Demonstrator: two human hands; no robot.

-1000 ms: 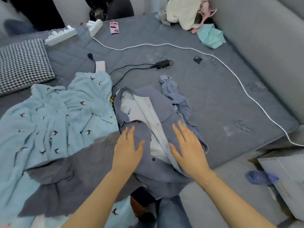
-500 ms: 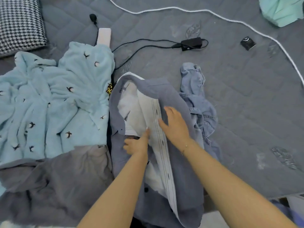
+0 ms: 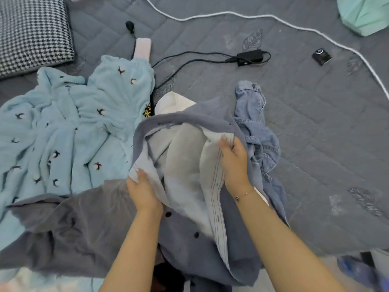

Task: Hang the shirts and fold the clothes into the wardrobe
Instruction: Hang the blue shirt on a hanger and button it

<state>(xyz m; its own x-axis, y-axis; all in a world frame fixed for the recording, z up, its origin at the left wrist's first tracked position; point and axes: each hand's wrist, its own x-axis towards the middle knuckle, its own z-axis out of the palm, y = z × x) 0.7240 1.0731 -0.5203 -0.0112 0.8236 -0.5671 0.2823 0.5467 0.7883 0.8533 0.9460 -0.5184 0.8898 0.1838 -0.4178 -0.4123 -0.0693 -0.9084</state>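
From the head view, my left hand (image 3: pixel 143 192) pinches the button edge of the grey shirt (image 3: pixel 189 245) and my right hand (image 3: pixel 234 163) curls round the buttonhole edge, so the front gapes between the 2 grips. The shirt lies on the bed (image 3: pixel 315 144), its collar just beyond my fingers. I'd keep both edges taut and find the shoulders before lifting, clear of the denim (image 3: pixel 256 127) right of my right hand.

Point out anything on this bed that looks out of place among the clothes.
A black power adapter with its cable, a long white cord and a small black gadget lie loose on the mattress, odd among laundry. The hands hold the grey shirt normally.
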